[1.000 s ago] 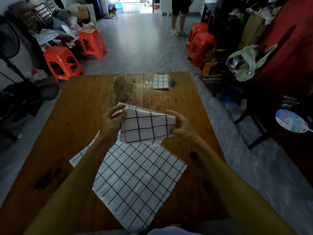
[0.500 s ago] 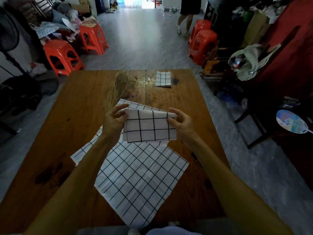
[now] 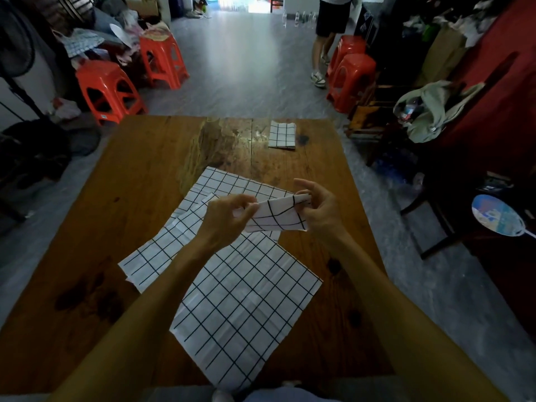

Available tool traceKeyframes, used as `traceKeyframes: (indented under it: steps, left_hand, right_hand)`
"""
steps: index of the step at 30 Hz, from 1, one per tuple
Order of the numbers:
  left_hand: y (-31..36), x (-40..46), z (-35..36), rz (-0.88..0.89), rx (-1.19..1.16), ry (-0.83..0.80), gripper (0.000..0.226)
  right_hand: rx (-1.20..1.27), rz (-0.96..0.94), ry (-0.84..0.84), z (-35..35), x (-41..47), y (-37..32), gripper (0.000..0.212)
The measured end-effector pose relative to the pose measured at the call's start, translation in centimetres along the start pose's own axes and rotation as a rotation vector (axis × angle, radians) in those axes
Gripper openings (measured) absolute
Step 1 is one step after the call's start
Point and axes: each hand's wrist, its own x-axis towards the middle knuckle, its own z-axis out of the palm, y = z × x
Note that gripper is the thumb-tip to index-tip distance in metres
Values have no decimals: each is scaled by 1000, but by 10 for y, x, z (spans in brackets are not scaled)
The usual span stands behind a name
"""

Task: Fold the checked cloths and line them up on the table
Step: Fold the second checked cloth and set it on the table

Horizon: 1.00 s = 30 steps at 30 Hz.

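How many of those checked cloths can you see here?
4: a small folded cloth at the table's far edge, one being folded in both hands, and two unfolded cloths lying overlapped, upper and lower. More might lie beneath.

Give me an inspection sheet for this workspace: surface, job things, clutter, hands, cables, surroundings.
Surface: wooden table, stained and worn.
Job's things: folded cloth lies at the far edge; held cloth partly folded, above the table; flat cloths lie unfolded, overlapping.
Clutter: nothing seen on the table.
Hands: left hand and right hand each pinch an end of the held cloth.
Cables: nothing seen.
Surroundings: orange stools, a person's legs, round fan.
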Motion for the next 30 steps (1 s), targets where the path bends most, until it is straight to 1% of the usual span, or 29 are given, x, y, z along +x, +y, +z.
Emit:
traceKeyframes:
  steps: [3, 6, 8, 10, 13, 15, 17, 20, 22, 24, 27, 30]
  left_hand:
    - [2, 2, -1, 125, 70, 8, 13]
    - [1, 4, -3, 140, 84, 3, 10]
    - [2, 4, -3, 171, 131, 9, 8]
    - [4, 3, -2, 231, 211, 9, 7]
    - [11, 1, 2, 286, 277, -11, 7]
    - [15, 1, 4, 316, 285, -12, 8]
    - [17, 0, 2, 311, 291, 5, 9]
    - [10, -2, -10, 248, 255, 33, 11]
    - [3, -6, -18, 163, 157, 59, 11]
    - [-1, -9, -21, 114, 114, 88, 10]
    - [4, -6, -17, 119, 101, 98, 6]
    - [14, -1, -12, 173, 138, 78, 4]
  right_hand:
    - [-8, 0, 10, -4, 0, 1, 60]
    - [-27, 2, -9, -4, 0, 4, 56]
    - [-96, 6, -9, -4, 1, 8, 52]
    - [-289, -76, -15, -1, 3, 13, 46]
    - [-706, -308, -92, 10, 3, 14, 30]
    - [-857, -382, -121, 17, 3, 13, 20]
    - [-863, -413, -110, 20, 2, 14, 15]
    - [-759, -424, -67, 14, 0, 18, 10]
    - [-720, -373, -54, 7, 0, 22, 10]
    - [-721, -297, -69, 2, 1, 24, 11]
    - [-702, -223, -108, 4, 1, 25, 13]
    - [-696, -225, -163, 17, 1, 19, 24]
